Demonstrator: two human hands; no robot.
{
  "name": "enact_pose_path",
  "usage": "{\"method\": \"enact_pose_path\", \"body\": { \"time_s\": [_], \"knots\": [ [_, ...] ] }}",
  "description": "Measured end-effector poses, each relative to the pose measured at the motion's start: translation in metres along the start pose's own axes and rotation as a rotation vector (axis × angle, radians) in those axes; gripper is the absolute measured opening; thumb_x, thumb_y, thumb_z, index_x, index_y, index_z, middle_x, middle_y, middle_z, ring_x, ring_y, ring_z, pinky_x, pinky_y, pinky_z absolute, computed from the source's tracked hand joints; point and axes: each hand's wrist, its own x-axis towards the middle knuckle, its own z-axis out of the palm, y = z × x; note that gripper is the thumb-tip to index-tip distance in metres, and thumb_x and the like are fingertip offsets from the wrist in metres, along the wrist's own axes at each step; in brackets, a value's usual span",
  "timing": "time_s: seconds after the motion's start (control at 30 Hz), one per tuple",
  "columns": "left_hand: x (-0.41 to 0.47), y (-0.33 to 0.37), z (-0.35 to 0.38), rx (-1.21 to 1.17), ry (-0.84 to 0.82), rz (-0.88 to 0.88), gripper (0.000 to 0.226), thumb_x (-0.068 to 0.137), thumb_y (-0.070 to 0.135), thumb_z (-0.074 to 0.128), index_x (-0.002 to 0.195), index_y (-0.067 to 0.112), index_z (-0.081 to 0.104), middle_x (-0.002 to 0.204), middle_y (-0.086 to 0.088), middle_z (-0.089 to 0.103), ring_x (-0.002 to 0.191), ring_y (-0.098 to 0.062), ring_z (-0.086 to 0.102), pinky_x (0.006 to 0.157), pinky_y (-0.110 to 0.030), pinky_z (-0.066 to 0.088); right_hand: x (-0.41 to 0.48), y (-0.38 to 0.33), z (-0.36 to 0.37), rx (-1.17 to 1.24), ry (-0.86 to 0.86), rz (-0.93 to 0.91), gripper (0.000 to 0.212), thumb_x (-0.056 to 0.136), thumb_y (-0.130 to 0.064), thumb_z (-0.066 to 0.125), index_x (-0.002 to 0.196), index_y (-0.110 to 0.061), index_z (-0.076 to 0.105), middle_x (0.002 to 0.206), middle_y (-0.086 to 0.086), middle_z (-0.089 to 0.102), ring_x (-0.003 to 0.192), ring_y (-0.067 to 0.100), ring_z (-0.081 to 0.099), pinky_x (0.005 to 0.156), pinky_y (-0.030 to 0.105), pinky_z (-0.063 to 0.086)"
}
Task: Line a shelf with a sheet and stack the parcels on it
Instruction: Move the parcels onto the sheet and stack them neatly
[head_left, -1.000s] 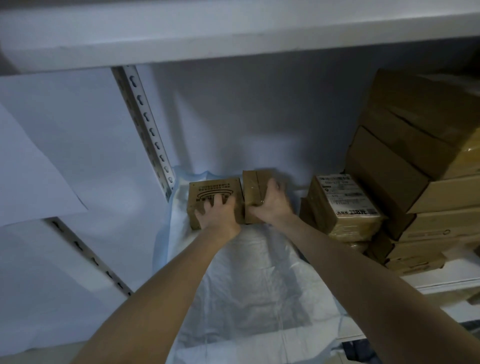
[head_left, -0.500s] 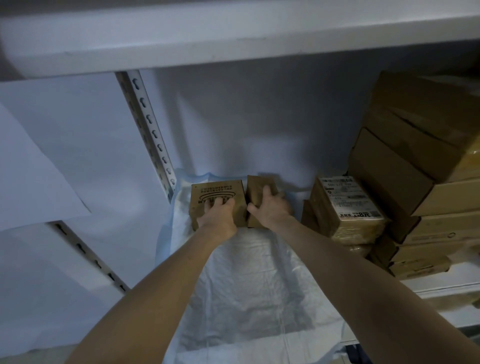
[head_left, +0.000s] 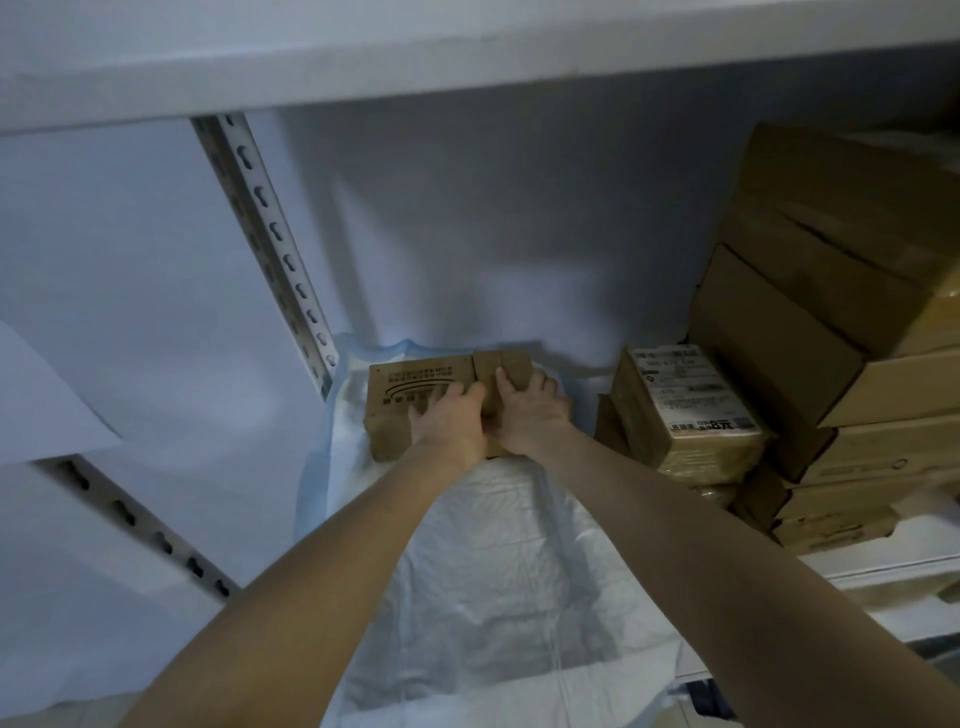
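Head view, left hand (head_left: 447, 418) flat on printed parcel (head_left: 400, 379), right hand (head_left: 530, 413) gripping small parcel (head_left: 511, 364), both on sheet (head_left: 493, 545)

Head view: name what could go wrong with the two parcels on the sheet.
1. The sheet is wrinkled and turned up at the back; sliding the printed parcel under the left hand or the small parcel in the right hand could bunch it more.
2. The labelled parcel sits tilted close on the right; a knock might tip it.
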Motion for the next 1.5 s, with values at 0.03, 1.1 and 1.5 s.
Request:
{"method": "enact_pose_path", "body": {
  "time_s": [0.03,1.1,1.5],
  "knots": [
    [-0.001,0.002,0.003,-0.017,0.012,0.015,0.037,0.083,0.016,0.058,0.117,0.021,0.045,0.131,-0.004,0.045,0.129,-0.028,0.037,0.105,-0.055,0.032,0.0,0.004,-0.006,0.028,-0.056,-0.008,0.099,0.085,-0.065,0.052,0.154,-0.03,-0.01,0.152,0.024,0.009,0.139,0.041,0.017,0.107,0.054,0.031],
    [-0.063,0.112,-0.025,-1.085,-0.256,0.0,0.023,0.103,0.021,0.033,0.106,0.012,0.054,0.104,-0.014,0.061,0.087,-0.022,0.06,0.06,-0.025,0.04,-0.141,0.084,-0.081,-0.001,0.354,0.31,0.084,0.077,-0.057,0.064,0.142,-0.016,0.03,0.136,0.019,0.04,0.124,0.038,0.038,0.099,0.044,0.034],
    [-0.061,0.033,-0.046,-1.951,-0.238,-0.245,0.047,0.089,0.05,0.055,0.117,0.015,0.066,0.115,-0.014,0.068,0.109,-0.031,0.061,0.096,-0.047,0.048,-0.126,0.047,-0.09,1.879,-0.311,0.022,0.041,0.087,-0.037,0.062,0.118,-0.01,0.061,0.108,0.014,0.067,0.098,0.031,0.062,0.08,0.04,0.051]
  ]
}}
